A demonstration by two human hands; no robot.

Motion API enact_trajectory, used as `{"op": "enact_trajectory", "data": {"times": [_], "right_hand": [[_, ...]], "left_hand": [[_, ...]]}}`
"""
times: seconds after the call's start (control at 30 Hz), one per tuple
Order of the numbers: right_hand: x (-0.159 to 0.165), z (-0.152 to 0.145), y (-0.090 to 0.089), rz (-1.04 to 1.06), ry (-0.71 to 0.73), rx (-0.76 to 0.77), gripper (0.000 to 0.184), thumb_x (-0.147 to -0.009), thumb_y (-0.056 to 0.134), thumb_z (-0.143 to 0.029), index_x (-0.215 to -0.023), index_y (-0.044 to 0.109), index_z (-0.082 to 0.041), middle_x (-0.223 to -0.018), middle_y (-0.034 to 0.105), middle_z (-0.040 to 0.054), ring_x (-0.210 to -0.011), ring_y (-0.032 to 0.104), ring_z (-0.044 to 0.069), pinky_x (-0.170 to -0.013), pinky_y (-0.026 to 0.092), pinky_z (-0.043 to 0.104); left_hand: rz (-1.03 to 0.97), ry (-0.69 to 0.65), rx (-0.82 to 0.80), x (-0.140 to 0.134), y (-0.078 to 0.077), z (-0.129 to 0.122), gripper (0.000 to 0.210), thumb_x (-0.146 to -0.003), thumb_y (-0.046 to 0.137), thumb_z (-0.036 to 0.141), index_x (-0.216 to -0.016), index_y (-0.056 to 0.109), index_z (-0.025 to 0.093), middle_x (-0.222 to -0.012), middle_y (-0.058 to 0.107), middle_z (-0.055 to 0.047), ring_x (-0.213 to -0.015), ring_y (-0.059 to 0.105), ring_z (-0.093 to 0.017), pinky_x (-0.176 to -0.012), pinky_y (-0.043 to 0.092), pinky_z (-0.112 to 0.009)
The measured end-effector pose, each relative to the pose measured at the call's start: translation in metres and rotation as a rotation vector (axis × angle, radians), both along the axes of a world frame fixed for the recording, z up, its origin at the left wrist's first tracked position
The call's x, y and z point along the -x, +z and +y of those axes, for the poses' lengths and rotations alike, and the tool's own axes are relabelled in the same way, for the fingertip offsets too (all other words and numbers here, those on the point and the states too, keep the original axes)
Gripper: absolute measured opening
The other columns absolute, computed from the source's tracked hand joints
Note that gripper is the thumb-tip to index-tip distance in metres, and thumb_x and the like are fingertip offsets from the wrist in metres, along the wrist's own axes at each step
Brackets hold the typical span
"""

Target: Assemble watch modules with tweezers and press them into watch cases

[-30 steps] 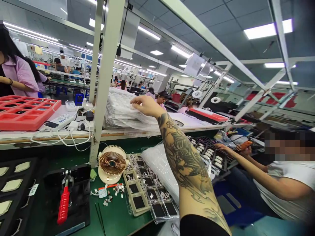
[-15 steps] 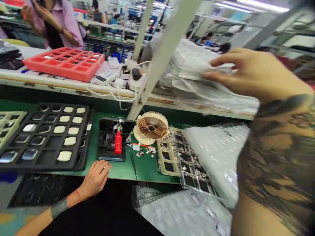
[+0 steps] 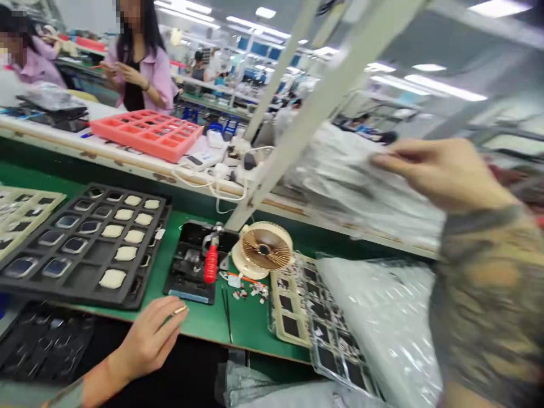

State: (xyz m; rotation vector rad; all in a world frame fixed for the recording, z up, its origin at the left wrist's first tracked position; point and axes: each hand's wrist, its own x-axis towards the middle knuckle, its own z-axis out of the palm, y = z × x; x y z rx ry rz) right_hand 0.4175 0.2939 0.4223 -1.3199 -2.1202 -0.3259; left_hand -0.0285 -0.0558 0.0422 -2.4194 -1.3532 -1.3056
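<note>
My right hand [image 3: 429, 164] reaches over the upper shelf at the right. Its thumb and fingertips pinch the edge of a stacked clear plastic bag [image 3: 340, 170]. At the green bench's front edge is my left hand [image 3: 157, 328], its fingers curled together. A small pale piece [image 3: 180, 310] shows at its fingertips, mostly hidden by them. Just beyond that hand stands a black press fixture [image 3: 187, 277] with a red lever handle [image 3: 211, 264]. To its left, a black foam tray [image 3: 91, 252] holds dark watch-like screens and cream pieces in its pockets.
A small fan [image 3: 266, 249], tweezers [image 3: 227, 314] and loose small parts [image 3: 255, 290] lie right of the fixture. Part trays [image 3: 291, 309] and bubble wrap [image 3: 382, 306] cover the bench's right side. A slanted white post [image 3: 297, 136] rises beside a red tray [image 3: 144, 133]. Other people work beyond.
The view has tilted up, so the bench sits lower. My right hand still pinches the plastic bag, with its sheets now pulled somewhat toward it. My left hand stays by the bench edge.
</note>
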Motion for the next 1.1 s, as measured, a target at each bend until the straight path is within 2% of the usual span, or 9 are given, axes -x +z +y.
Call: {"op": "enact_trajectory", "data": {"times": [0.03, 0.1, 0.23, 0.33, 0.47, 0.6, 0.7, 0.87, 1.1], "right_hand": [[0.006, -0.006, 0.006, 0.021, -0.054, -0.006, 0.035, -0.102, 0.081, -0.053, -0.092, 0.085, -0.019, -0.083, 0.077, 0.0101, -0.071, 0.058, 0.016, -0.075, 0.045, 0.041], [0.018, -0.014, 0.013, 0.013, -0.130, -0.150, 0.022, -0.107, 0.071, -0.032, -0.106, 0.083, -0.013, -0.101, 0.079, 0.0153, -0.086, 0.063, 0.018, -0.085, 0.049, 0.039], [0.029, -0.016, 0.011, -0.132, -0.152, -0.250, 0.022, -0.105, 0.060, -0.016, -0.122, 0.073, -0.012, -0.127, 0.071, 0.0180, -0.114, 0.064, 0.022, -0.105, 0.051, 0.038], [0.027, -0.018, 0.003, -0.196, -0.161, -0.242, 0.026, -0.100, 0.060, -0.014, -0.125, 0.068, -0.019, -0.134, 0.064, 0.0152, -0.123, 0.063, 0.027, -0.109, 0.054, 0.044], [0.017, -0.027, -0.004, -0.302, -0.258, -0.315, 0.015, -0.103, 0.067, -0.032, -0.111, 0.070, -0.020, -0.131, 0.062, 0.0152, -0.128, 0.059, 0.037, -0.109, 0.054, 0.060], [0.013, -0.034, -0.006, -0.277, -0.349, -0.418, 0.032, -0.108, 0.063, -0.047, -0.100, 0.071, -0.017, -0.126, 0.063, 0.0166, -0.117, 0.063, 0.035, -0.099, 0.057, 0.059], [0.014, -0.033, -0.007, -0.178, -0.445, -0.413, 0.033, -0.111, 0.059, -0.047, -0.102, 0.072, -0.017, -0.128, 0.065, 0.0171, -0.097, 0.066, 0.027, -0.085, 0.058, 0.048], [0.010, -0.030, -0.008, -0.082, -0.512, -0.398, 0.028, -0.113, 0.056, -0.042, -0.108, 0.072, -0.020, -0.112, 0.071, 0.0134, -0.089, 0.067, 0.025, -0.080, 0.054, 0.041], [0.013, -0.022, 0.011, 0.017, -0.538, -0.411, 0.022, -0.114, 0.056, -0.033, -0.118, 0.072, -0.019, -0.121, 0.069, 0.0150, -0.090, 0.066, 0.024, -0.079, 0.052, 0.040]], "left_hand": [[0.003, 0.006, -0.061, 0.007, 0.017, 0.003, 0.055, -0.097, 0.065, -0.002, -0.149, 0.068, 0.018, -0.134, 0.079, -0.015, -0.133, 0.073, -0.030, -0.114, 0.064, -0.045], [0.033, -0.006, -0.194, 0.022, 0.063, 0.015, 0.066, -0.094, 0.072, -0.001, -0.155, 0.066, 0.024, -0.132, 0.079, -0.011, -0.131, 0.073, -0.029, -0.113, 0.064, -0.044], [-0.010, -0.071, -0.332, 0.022, 0.180, 0.071, 0.073, -0.099, 0.070, 0.007, -0.166, 0.057, 0.034, -0.136, 0.074, -0.006, -0.129, 0.071, -0.028, -0.112, 0.062, -0.047], [0.060, -0.221, -0.316, -0.018, 0.253, 0.133, 0.042, -0.108, 0.061, 0.012, -0.150, 0.065, 0.019, -0.138, 0.072, -0.010, -0.129, 0.071, -0.025, -0.116, 0.060, -0.047], [0.467, -0.280, -0.281, -0.097, 0.309, 0.219, 0.039, -0.110, 0.048, 0.015, -0.145, 0.061, 0.002, -0.156, 0.059, -0.023, -0.153, 0.055, -0.036, -0.126, 0.049, -0.057], [0.607, -0.159, -0.264, -0.159, 0.334, 0.284, 0.042, -0.102, 0.057, 0.012, -0.142, 0.059, -0.003, -0.151, 0.059, -0.029, -0.146, 0.055, -0.039, -0.120, 0.048, -0.053], [0.633, -0.091, -0.224, -0.179, 0.334, 0.313, 0.035, -0.103, 0.056, 0.012, -0.135, 0.063, -0.001, -0.135, 0.068, -0.028, -0.129, 0.063, -0.037, -0.109, 0.050, -0.049], [0.664, -0.086, -0.250, -0.180, 0.316, 0.329, 0.034, -0.109, 0.047, 0.013, -0.133, 0.067, 0.000, -0.126, 0.073, -0.026, -0.119, 0.066, -0.036, -0.098, 0.047, -0.045], [0.678, -0.067, -0.295, -0.181, 0.308, 0.331, 0.031, -0.110, 0.049, 0.012, -0.132, 0.069, 0.001, -0.124, 0.075, -0.026, -0.118, 0.067, -0.033, -0.099, 0.046, -0.044]]}}
